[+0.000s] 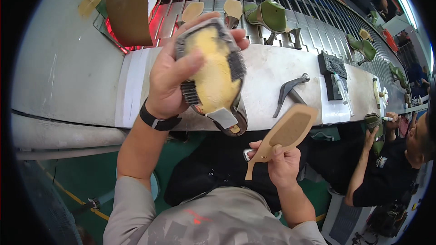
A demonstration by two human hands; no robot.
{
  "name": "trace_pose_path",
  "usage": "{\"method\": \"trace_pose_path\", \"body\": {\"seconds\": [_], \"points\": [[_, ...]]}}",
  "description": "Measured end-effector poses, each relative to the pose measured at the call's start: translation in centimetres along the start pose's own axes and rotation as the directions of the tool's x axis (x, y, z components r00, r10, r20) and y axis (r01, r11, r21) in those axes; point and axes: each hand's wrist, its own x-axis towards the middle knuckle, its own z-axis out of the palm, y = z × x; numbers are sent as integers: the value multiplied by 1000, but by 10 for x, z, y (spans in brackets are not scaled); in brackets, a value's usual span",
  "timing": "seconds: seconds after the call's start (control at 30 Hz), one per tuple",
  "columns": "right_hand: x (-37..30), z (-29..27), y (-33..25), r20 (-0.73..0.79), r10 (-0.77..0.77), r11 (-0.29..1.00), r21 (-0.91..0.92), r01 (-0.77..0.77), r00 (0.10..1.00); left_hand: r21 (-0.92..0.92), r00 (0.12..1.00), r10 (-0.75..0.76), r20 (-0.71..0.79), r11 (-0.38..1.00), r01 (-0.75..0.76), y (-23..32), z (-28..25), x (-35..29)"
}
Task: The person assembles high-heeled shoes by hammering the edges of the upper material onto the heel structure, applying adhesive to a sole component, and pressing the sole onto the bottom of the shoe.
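My left hand [170, 75] is closed around a lasted shoe [213, 75], bottom side up above the bench's front edge. Its underside is coated pale yellow, with dark patches along the rim, and my thumb presses on it. Lower and to the right, my right hand [284, 165] grips a tan shoe sole [293, 127] near its narrow end. The sole's broad end points up and right, apart from the shoe. A small shiny metal piece [248, 154] shows by my right fingers; what it is, I cannot make out.
A dark-handled hammer [290, 90] lies on the pale bench [268, 63]. Right of it are a black block [334, 75] and a syringe-like tube [343, 90]. Behind runs a roller conveyor [313, 27] carrying soles, heels and green shoes [268, 16]. A co-worker [386, 168] at right handles another green shoe.
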Motion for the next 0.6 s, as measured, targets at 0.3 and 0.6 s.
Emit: {"method": "trace_pose_path", "body": {"seconds": [0.3,0.6], "points": [[11,84,-59,333,-58,997,-37,74,941,219,996,-88,-1,972,86,12,49,-17],[20,85,-53,375,-203,916,-255,311,904,237,979,-196,-46,950,201,22,65,-32]]}}
